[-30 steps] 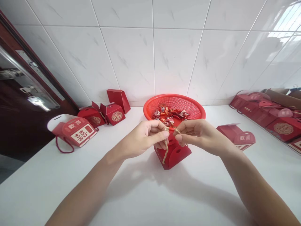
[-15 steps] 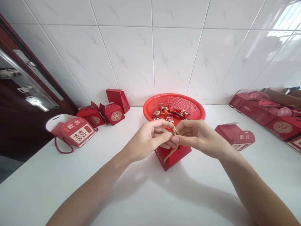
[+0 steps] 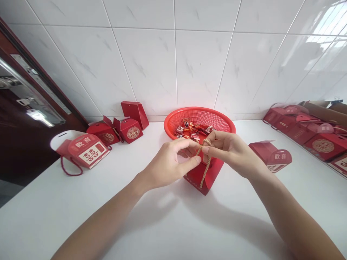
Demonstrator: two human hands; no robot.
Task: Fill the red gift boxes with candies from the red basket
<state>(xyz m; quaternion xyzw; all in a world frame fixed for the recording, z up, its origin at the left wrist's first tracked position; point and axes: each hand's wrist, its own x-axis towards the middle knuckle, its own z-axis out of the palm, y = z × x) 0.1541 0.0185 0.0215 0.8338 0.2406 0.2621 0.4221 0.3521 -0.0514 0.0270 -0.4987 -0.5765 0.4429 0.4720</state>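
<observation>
A twisted gold cord (image 3: 206, 172) is pinched between both hands above a red box (image 3: 200, 180), one end hanging down over the box front. My left hand (image 3: 176, 160) holds the cord from the left with thumb and fingertips. From the right, my right hand (image 3: 230, 151) grips it between thumb and index finger, beside a small loop. The hands cover the top of the box. Right behind them is a red mesh basket (image 3: 170, 124) with wrapped candies (image 3: 193, 130) in it.
On the white table (image 3: 151, 224), an open red box (image 3: 89, 150) with a dark red cord and smaller boxes (image 3: 130, 130) stand left. Another box (image 3: 271, 155) is at right, before a row of boxes (image 3: 322, 144). A tiled wall (image 3: 203, 68) rises behind.
The red box under my hands has turned and shifted a little to the right. The cord's hanging end has swung right, and my fingers have moved slightly apart, showing a loop.
</observation>
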